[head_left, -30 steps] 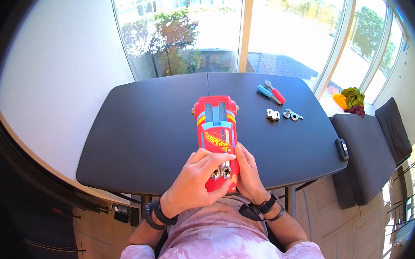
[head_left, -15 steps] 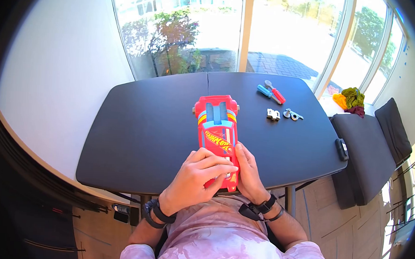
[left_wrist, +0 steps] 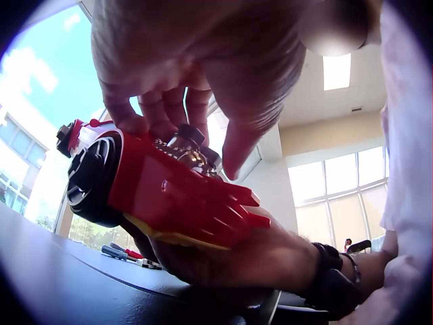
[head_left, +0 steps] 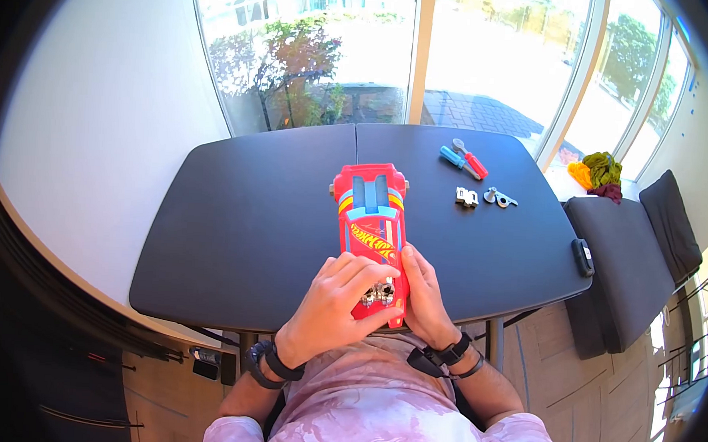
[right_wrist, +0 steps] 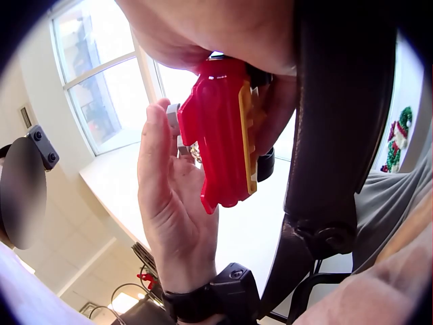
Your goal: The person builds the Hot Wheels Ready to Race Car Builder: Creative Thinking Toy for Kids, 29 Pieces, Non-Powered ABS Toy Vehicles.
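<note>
A red toy car [head_left: 374, 222] with blue and yellow stripes and yellow Hot Wheels lettering is tilted up above the near table edge. My right hand [head_left: 425, 297] grips it along its right side, thumb on top. My left hand [head_left: 335, 300] arches over the near end, its thumb and fingers spread on either side of a chrome toy engine [head_left: 379, 293] on the car. In the left wrist view, the fingers reach past the engine [left_wrist: 189, 154] and the thumb tip is right at its end. A black wheel [left_wrist: 95, 177] shows at the car's side.
On the black table [head_left: 241, 231], right of the car, lie a blue-handled tool [head_left: 456, 157], a red-handled tool [head_left: 473, 161], a silver block-like part [head_left: 466, 196] and a grey part [head_left: 499, 197]. A black device [head_left: 583, 255] sits at the right edge. A dark chair [head_left: 620, 267] stands beyond.
My left hand's fingers closed down over the chrome engine half a second ago, covering it, then spread so that it shows again. The right hand and the car have hardly moved.
</note>
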A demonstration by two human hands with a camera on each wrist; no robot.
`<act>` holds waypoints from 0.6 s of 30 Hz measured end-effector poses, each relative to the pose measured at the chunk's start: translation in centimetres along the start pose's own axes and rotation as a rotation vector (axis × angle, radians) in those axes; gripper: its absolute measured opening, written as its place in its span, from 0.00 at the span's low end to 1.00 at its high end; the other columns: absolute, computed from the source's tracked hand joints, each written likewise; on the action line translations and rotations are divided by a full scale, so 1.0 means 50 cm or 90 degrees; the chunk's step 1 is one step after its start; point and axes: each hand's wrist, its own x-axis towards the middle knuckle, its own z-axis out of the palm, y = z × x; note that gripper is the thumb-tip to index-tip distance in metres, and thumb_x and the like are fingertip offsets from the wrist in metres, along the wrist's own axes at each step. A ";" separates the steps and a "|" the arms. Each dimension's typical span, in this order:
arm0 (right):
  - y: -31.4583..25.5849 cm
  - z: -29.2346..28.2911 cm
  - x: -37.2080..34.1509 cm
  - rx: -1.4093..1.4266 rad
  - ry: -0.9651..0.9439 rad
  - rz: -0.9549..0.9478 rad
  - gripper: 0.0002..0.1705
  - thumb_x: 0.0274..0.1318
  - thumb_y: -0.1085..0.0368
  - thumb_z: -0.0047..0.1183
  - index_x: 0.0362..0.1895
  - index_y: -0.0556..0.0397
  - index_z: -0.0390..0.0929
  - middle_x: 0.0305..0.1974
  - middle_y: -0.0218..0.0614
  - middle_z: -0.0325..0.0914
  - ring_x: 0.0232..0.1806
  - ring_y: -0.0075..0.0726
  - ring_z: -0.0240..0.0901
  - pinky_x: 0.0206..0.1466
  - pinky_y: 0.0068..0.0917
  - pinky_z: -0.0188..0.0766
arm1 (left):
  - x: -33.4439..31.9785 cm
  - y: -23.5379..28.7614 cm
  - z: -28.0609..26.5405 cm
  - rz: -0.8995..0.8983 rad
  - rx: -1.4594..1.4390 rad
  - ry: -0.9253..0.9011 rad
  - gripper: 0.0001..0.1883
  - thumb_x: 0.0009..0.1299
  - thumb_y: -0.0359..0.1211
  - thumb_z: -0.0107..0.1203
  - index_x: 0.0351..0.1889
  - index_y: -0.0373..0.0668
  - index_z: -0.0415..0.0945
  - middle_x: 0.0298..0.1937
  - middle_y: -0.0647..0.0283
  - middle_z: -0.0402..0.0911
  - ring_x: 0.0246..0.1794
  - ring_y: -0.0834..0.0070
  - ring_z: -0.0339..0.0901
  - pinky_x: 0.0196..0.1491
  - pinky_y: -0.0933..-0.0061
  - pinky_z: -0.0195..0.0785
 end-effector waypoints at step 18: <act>-0.004 0.001 -0.004 -0.002 0.000 0.008 0.28 0.92 0.50 0.44 0.79 0.57 0.71 0.66 0.41 0.84 0.64 0.29 0.84 0.66 0.33 0.86 | 0.003 0.010 -0.003 -0.016 -0.065 0.026 0.27 0.70 0.28 0.76 0.68 0.45 0.83 0.51 0.69 0.92 0.51 0.64 0.81 0.61 0.59 0.77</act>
